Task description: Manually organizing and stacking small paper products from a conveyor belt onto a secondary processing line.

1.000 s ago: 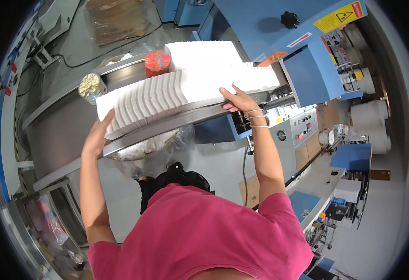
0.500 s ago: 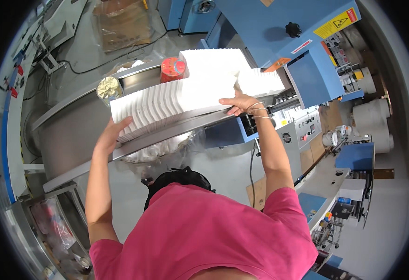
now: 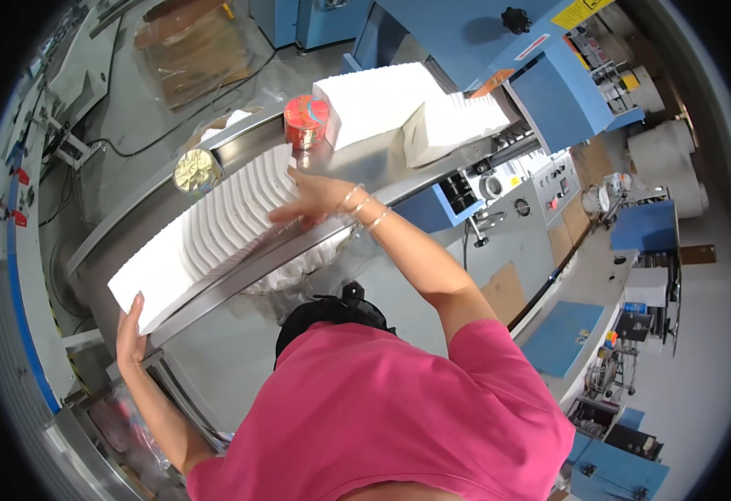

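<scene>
A long row of white folded tissues (image 3: 207, 221) lies slanting in a metal trough (image 3: 253, 275), its edges fanned into ridges. At the row's left end my left hand (image 3: 132, 330) presses with the thumb up along the side. My right hand (image 3: 314, 200) is against its right end, fingers bent over the near side. Further right, another white tissue block (image 3: 374, 100) stands in the trough, with a lower white stack (image 3: 461, 125) beside it. Between the row and the block is a red round can-like thing (image 3: 305, 123). A round thing with a gold crinkled top (image 3: 198, 171) stands at the trough's far side.
A blue machine (image 3: 474, 42) rises at the trough's right end. Grey control boxes (image 3: 553, 188) sit below it. Flattened cardboard under plastic (image 3: 194, 50) and a black cable (image 3: 215, 100) lie on the floor at the far left. A blue panel (image 3: 562, 338) is at right.
The left part of the tissues has moved left along the trough with both hands, parting from the block on the right. A bare stretch of metal now shows between them.
</scene>
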Available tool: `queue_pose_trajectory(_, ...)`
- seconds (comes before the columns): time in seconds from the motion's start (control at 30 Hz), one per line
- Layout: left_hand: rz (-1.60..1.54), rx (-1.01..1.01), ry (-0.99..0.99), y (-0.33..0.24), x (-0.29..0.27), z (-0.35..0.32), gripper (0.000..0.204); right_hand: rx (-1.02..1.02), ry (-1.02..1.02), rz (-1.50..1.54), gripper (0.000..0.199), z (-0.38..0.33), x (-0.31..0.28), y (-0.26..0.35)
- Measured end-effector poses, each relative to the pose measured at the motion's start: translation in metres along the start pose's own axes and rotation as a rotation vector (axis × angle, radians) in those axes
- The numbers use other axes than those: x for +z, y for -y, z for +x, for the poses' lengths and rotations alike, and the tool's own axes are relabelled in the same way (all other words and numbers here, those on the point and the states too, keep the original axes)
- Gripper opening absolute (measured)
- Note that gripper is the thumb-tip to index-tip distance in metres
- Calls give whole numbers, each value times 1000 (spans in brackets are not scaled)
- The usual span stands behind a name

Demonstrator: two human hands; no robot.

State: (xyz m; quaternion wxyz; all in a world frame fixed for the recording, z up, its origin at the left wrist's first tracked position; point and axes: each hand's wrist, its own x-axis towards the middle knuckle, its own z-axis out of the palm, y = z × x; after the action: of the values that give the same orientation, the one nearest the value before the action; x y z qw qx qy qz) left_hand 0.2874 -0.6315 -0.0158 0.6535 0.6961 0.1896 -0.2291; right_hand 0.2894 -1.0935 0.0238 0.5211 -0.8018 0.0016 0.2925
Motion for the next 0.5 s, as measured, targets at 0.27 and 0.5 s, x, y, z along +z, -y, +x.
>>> queue_pose_trajectory(0.27, 71, 132, -24, 6, 24, 1, 84, 196, 15, -55, 123, 21, -35, 2)
queue_pose_trajectory(0.5, -110, 189, -15, -1, 45, -12, 77, 77, -134, -254, 103, 18, -41, -6)
